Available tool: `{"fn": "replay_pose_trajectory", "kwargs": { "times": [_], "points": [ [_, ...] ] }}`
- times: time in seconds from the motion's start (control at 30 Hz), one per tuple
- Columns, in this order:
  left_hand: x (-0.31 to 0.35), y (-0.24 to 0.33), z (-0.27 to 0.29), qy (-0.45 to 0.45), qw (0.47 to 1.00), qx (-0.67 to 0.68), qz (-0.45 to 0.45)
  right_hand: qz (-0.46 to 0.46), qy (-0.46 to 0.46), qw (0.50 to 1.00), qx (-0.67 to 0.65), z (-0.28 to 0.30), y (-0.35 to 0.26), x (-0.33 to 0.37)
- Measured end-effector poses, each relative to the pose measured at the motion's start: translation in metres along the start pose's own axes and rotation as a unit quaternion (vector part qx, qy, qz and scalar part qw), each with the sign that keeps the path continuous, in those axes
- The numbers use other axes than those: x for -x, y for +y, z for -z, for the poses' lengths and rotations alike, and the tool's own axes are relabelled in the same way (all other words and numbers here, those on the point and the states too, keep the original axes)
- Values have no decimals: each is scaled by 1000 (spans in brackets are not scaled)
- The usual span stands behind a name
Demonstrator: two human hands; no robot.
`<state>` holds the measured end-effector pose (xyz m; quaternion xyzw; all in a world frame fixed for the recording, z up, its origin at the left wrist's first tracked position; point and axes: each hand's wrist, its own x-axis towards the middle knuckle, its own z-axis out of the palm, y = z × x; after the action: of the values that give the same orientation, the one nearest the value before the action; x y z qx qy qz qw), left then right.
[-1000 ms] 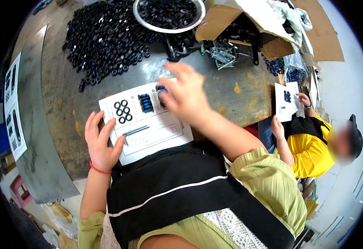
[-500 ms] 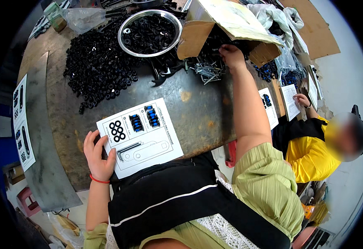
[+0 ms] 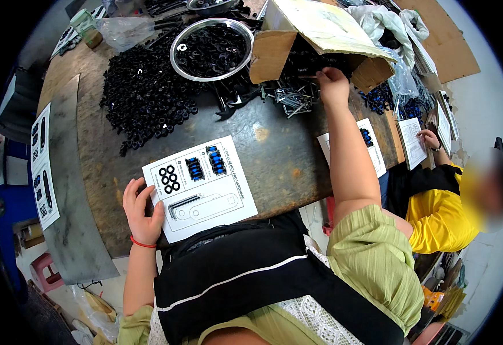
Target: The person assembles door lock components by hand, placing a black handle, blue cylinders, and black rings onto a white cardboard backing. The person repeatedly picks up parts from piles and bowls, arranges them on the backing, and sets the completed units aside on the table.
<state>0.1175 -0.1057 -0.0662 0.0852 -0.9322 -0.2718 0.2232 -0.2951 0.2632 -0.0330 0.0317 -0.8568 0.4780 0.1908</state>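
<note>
My left hand [image 3: 143, 214] rests with fingers apart at the left edge of a white printed sheet [image 3: 228, 221]. Several black rings [image 3: 169, 179], two clusters of blue-and-black hardware pieces [image 3: 194, 169] and black L-shaped hex keys [image 3: 183, 204] lie on that sheet. At the mouth of an open cardboard box [image 3: 271, 54], my right hand [image 3: 334, 87] has its fingers pinched together. What they hold, if anything, is too small to make out. Dark parts fill the shadowed box opening, and a pile of silver hex keys [image 3: 294, 100] lies just left of the hand.
Left of the metal bowl of black washers [image 3: 179, 68] spreads a heap of black nuts [image 3: 148, 103]. More printed sheets lie at the far left [image 3: 44, 167] and right [image 3: 378, 164]. At the right sits a co-worker in yellow [image 3: 441, 221], a hand on papers.
My right hand has shifted slightly right and nearer at the box mouth. My left hand stays by the sheet. The whole view has moved a little.
</note>
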Motion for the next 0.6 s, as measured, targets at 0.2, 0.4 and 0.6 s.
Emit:
{"fn": "replay_pose_trajectory", "kwargs": {
  "times": [0.2,0.4,0.6],
  "points": [
    [-10,40,16,80,949,271,142,-145,-84,934,-314,59,-69,78],
    [-52,107,-1,-217,784,547,196,-307,-346,700,-544,48,-126,188],
    [-36,113,-18,-103,731,637,221,-380,-470,610,-512,24,-144,258]
  ]
}}
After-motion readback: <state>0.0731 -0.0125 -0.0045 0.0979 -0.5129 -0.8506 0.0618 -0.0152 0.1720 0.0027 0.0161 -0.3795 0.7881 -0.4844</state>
